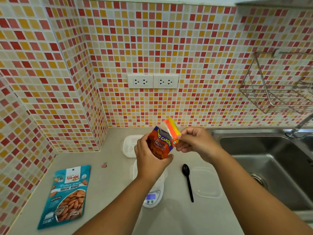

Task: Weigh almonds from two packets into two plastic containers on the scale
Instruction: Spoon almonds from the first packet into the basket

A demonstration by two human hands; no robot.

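Head view: your left hand (150,160) grips the orange packet (160,144) above the scale (151,199); your right hand (194,141) pinches its torn strip (171,128). Blue packet (67,194) lies near the counter's (110,209) left edge, spoon (188,181) and lid (205,182) toward the sink (264,167).

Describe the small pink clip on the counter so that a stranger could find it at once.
Start at the tiled corner of the wall on the left of the counter. The clip lies alone on the bare surface just in front, above the blue almond packet. It is the only tiny pink thing there.
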